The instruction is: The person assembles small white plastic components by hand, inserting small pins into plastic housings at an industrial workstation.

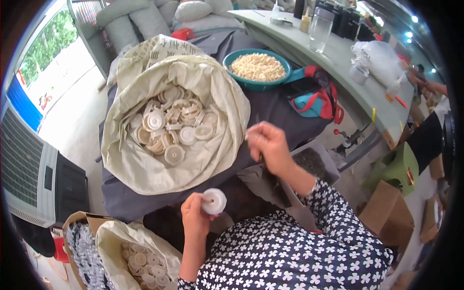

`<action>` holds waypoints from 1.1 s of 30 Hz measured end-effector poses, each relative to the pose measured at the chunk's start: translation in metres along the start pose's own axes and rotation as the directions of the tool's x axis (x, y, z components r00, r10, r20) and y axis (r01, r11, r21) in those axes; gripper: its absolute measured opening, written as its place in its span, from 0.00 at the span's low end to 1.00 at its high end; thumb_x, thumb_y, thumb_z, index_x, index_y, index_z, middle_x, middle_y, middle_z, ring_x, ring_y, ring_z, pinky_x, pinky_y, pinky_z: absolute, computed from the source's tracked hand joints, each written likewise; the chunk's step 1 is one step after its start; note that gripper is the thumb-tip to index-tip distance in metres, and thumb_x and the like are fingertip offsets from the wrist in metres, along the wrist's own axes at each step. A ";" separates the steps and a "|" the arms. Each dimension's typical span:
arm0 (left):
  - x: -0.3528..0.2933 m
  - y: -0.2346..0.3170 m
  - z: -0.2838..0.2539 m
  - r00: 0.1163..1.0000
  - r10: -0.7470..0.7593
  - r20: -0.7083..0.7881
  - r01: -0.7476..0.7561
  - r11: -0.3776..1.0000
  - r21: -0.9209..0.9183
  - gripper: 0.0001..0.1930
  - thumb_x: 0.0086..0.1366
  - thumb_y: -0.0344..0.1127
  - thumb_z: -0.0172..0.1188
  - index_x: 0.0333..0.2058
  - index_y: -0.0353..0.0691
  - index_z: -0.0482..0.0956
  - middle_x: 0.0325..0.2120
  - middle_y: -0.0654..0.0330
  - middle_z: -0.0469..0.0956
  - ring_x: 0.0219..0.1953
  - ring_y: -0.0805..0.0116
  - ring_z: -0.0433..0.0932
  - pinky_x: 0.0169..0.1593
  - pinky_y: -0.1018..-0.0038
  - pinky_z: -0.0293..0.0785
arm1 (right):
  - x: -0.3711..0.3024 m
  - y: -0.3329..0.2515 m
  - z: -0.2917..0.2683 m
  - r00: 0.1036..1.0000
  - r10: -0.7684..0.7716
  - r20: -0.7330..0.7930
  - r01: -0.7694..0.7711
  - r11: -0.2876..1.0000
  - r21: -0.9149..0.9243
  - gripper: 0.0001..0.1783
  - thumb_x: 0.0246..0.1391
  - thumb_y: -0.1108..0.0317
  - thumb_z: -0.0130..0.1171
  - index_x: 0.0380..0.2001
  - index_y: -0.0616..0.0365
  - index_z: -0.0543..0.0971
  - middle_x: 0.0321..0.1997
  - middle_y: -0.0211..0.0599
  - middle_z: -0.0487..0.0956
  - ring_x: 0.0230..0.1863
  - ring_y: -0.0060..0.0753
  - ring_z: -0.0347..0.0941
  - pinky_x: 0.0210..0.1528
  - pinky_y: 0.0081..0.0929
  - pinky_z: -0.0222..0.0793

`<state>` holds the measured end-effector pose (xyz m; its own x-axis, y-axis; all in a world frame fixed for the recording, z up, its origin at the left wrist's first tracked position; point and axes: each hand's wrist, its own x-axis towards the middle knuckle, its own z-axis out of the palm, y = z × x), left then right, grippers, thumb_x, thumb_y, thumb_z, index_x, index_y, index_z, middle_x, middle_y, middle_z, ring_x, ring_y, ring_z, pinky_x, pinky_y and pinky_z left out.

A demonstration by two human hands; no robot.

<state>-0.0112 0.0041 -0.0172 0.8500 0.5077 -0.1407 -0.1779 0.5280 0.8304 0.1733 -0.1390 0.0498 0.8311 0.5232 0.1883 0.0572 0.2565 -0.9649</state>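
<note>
My left hand (194, 217) grips a white round plastic disc (214, 201) by its edge, just in front of the dark-covered table. My right hand (270, 147) is raised beside the large woven sack (126, 94), its fingers curled together. Whatever the right fingertips may pinch is too small to make out. Inside the rolled-down sack lies a heap of cream plastic discs (175, 154) with hubs. Behind it, a teal bowl (266, 86) holds many small pale pieces (257, 66).
Right of the bowl lies a teal and red bag (314, 104). A long bench (285, 36) carries a clear cup (321, 31). Lower left are a second sack (108, 237) of discs and a box of silvery parts (82, 246). An air cooler (29, 169) stands left.
</note>
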 end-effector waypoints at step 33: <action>-0.031 0.030 -0.022 0.991 0.100 -0.087 -0.085 0.983 0.164 0.15 0.61 0.44 0.52 0.23 0.39 0.74 0.15 0.66 0.72 0.14 0.80 0.69 0.15 0.85 0.59 | -0.030 0.025 0.104 0.666 -0.025 0.745 0.186 0.973 -0.134 0.05 0.45 0.77 0.54 0.29 0.63 0.74 0.24 0.36 0.75 0.26 0.25 0.72 0.29 0.22 0.67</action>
<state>-0.0542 0.0193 -0.0002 0.7818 0.6150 -0.1031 -0.1653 0.3639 0.9167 0.0920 -0.0635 0.0390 0.1398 0.9479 0.2864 0.2844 0.2386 -0.9285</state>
